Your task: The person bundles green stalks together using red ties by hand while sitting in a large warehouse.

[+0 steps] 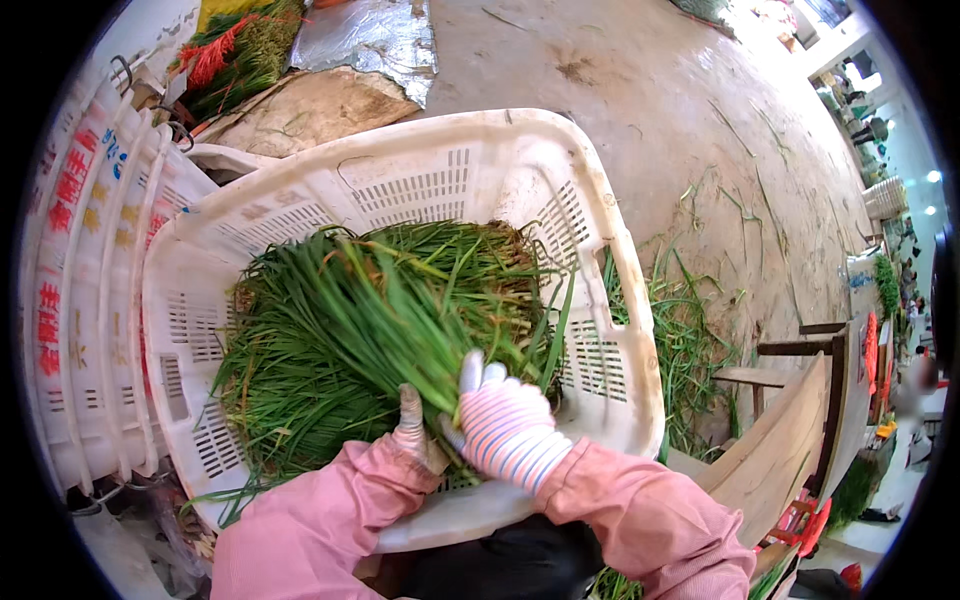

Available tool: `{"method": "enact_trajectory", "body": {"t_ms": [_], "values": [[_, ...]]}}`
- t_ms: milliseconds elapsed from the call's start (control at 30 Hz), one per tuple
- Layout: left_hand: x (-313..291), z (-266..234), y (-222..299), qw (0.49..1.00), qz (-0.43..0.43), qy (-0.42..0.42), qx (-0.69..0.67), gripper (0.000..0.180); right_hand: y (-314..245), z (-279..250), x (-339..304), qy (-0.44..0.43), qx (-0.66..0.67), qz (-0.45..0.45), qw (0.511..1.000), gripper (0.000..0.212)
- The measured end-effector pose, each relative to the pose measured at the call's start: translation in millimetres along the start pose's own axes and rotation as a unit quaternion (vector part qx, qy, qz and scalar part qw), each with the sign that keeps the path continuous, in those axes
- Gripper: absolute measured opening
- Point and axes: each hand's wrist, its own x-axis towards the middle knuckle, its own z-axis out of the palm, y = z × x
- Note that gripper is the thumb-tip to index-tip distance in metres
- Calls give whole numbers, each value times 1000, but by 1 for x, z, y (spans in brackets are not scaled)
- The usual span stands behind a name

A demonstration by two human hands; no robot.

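Observation:
A bunch of garlic chives (375, 315), long flat green leaves slightly blurred, lies slantwise over the crate with its leaf tips toward the far left. My right hand (508, 420), in a white glove with coloured stripes, is closed round the stem end. My left hand (420, 445), also gloved, is cupped against the same end from the left, thumb raised; its other fingers are mostly hidden. Below the bunch, more garlic chives (300, 390) fill the middle of a white slotted plastic crate (400, 140), their pale root ends mostly toward the right.
Nested white crates (100, 290) stand at the left. Loose leaves (690, 340) litter the floor right of the crate. A wooden bench (770, 430) stands at the lower right. Bundled greens (240, 60) and silvery sheeting (365, 45) lie at the far left. People are distant on the right.

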Motion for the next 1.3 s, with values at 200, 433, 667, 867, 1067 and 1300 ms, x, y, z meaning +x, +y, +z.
{"method": "enact_trajectory", "body": {"t_ms": [200,433,667,867,1067,1300], "values": [[-15,-40,6,987,-54,132,-67,60,15,66,16,-91,190,-79,974,77],[-8,-46,3,968,-108,82,-212,66,41,58,49,9,48,-95,994,65],[-6,-30,9,984,-76,86,-137,75,49,92,64,-12,497,-42,867,94],[-30,-2,30,976,-100,49,-189,78,21,29,45,-101,593,-43,798,96],[-20,-20,10,972,-114,94,-182,71,39,34,66,-90,282,-179,938,83],[21,-21,-7,970,-88,72,-213,71,70,23,108,-47,-70,-195,977,96]]}}
